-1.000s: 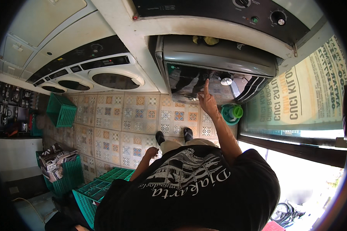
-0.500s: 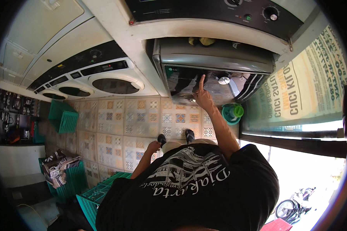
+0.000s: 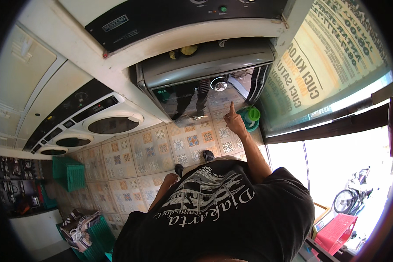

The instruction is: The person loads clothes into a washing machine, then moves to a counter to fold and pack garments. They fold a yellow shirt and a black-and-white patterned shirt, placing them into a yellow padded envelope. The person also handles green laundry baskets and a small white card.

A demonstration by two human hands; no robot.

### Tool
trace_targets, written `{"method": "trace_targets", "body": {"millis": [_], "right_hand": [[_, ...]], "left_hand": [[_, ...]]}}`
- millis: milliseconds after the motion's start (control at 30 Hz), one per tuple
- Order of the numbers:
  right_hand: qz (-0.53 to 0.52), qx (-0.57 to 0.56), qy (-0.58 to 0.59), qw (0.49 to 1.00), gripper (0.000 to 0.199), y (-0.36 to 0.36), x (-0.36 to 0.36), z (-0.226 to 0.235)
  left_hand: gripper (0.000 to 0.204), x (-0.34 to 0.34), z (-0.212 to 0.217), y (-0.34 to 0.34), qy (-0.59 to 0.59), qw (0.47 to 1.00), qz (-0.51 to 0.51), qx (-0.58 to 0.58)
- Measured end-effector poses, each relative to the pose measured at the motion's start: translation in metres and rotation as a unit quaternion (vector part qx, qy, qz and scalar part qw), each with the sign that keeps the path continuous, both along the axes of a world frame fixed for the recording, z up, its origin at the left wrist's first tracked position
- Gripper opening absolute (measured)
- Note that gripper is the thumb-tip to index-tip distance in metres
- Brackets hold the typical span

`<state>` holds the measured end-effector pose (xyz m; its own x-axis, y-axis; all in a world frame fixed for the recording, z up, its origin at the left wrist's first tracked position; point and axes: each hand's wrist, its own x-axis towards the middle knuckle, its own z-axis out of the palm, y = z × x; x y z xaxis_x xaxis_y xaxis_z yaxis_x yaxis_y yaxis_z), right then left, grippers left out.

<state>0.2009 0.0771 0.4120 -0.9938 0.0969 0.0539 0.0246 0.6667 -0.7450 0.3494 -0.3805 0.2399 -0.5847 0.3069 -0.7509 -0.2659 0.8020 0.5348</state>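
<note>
1. The right hand (image 3: 236, 122) sits just right of the frame's centre, arm stretched forward. The index finger is extended and the other fingers are curled in, gripping nothing. The fingertip points up at the dark glossy front panel of the grey front-load washing machine (image 3: 205, 83) in the upper middle of the frame.

2. Whether the fingertip actually touches the panel I cannot tell — it lies at the panel's lower right edge, just below the round silver dial (image 3: 219, 84).

3. The left hand (image 3: 170, 178) hangs low beside the body, left of centre and well apart from the machine. It looks loosely curled and empty, though it is too small to be sure.

4. Judged from this layout, the work is at the control stage: the door reads as closed, its glossy front reflecting the patterned floor tiles (image 3: 161, 153), and the hand is at the controls. No laundry shows in either hand. Whether a programme has been set is not visible.

5. Around it: a green detergent jug (image 3: 250, 117) stands on the floor just right of the pointing hand, and a green laundry basket (image 3: 70, 172) sits at the left — 3 round-doored white machines (image 3: 111, 124) line the upper left.
</note>
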Motion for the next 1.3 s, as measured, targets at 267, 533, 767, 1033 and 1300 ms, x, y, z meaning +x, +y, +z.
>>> {"method": "trace_targets", "body": {"millis": [267,533,767,1033,1300], "right_hand": [[-0.059,-0.038,0.017,0.997,0.081,0.019,0.005,0.009],[-0.121,-0.088,0.071,0.986,0.074,0.073,-0.012,0.012],[-0.219,-0.074,0.062,0.971,0.065,0.13,-0.053,0.043],[-0.264,-0.053,0.099,0.958,0.06,0.151,-0.087,0.049],[-0.29,-0.059,0.073,0.952,0.06,0.143,-0.093,0.055]], "left_hand": [[0.028,-0.042,0.039,0.024,-0.068,0.975,0.21,0.026],[0.027,-0.035,0.031,0.024,-0.069,0.977,0.196,0.038],[0.029,-0.007,0.029,0.003,-0.047,0.996,0.075,0.009],[0.033,0.002,0.033,-0.003,-0.031,0.996,0.086,-0.011],[0.03,-0.009,0.06,0.023,-0.046,0.981,0.185,0.031]]}}
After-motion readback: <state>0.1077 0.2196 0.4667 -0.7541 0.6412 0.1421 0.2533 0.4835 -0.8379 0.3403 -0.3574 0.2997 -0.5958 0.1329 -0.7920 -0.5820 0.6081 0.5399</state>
